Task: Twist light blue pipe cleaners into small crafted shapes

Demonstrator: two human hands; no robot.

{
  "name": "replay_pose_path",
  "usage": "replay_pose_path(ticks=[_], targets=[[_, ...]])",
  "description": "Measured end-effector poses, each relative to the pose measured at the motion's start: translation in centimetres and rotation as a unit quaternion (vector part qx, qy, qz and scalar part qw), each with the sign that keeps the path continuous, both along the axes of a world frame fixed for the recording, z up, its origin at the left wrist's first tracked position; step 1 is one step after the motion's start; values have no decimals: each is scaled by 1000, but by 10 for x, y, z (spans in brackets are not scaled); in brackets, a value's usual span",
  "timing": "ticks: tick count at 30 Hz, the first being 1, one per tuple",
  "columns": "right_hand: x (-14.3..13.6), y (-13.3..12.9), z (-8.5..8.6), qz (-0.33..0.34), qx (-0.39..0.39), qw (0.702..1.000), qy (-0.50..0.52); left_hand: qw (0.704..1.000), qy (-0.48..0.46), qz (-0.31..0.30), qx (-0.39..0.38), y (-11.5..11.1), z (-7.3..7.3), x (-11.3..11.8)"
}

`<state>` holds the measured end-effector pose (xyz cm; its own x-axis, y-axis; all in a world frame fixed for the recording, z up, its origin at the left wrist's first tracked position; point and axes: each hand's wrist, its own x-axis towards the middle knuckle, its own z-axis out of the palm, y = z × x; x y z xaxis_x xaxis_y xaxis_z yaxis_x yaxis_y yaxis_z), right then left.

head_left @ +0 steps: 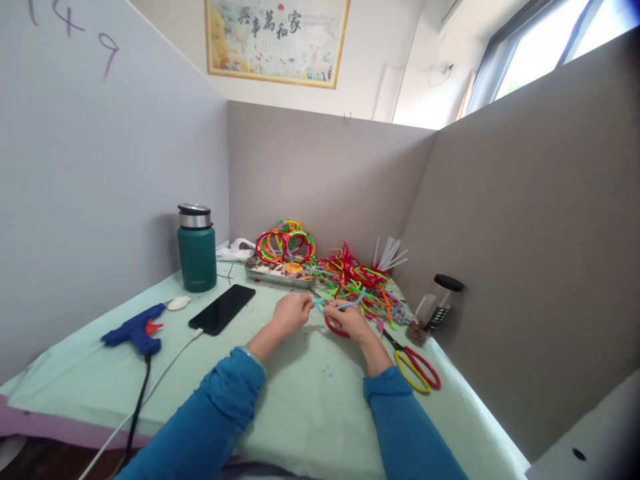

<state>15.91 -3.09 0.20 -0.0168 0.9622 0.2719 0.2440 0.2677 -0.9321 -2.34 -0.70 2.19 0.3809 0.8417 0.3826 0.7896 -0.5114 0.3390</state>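
Nearest, on our R, scissors (404, 351) lie on the table (310, 407). Just beyond, our L hand (290, 313) and R hand (353, 321) are close tog., each pinching a light-blue fuzzy stem (354, 304) held up mid-table, one end poking past the R fingers. Prob. only part-worked: no finished ring there AFAWCT. Farther back, multicolour rings (285, 241) sit on a metal tray (280, 279), seemingly done; beside it, a big heap of loose stems (360, 275), apparently unused, so lots left.
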Motion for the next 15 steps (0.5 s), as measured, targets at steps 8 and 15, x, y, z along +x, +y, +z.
replay_pose_path(ticks=[8,15], targets=[[4,3,2,-164,90,982,-16,995,40,-81,-29,-3,0,2],[13,8,-6,-93,48,993,-59,1000,5,-7,9,-2,4,-2]])
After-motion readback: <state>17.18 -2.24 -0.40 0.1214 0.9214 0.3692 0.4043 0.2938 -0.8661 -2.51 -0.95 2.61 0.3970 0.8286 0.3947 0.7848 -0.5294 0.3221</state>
